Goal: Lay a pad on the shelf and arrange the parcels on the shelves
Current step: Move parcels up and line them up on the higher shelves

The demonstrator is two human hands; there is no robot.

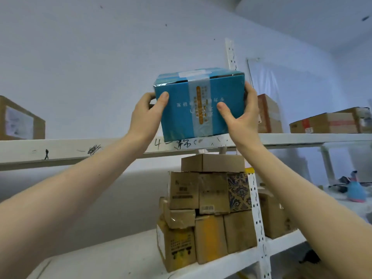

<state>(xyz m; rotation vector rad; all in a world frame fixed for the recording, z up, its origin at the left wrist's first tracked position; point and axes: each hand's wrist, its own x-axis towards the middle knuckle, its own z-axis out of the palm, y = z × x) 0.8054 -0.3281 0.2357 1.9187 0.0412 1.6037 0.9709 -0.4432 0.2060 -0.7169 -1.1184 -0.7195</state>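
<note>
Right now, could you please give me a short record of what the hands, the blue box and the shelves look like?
Held item: blue cardboard box with pale tape strip, slightly tilted
Left hand: grips the box's left side, thumb on the front
Right hand: grips the box's right side, thumb on the front
Box position: at the front edge of the upper white shelf; contact unclear
Lower white shelf: stack of brown cardboard parcels
Upper shelf, far left: brown cardboard box with white label
</note>
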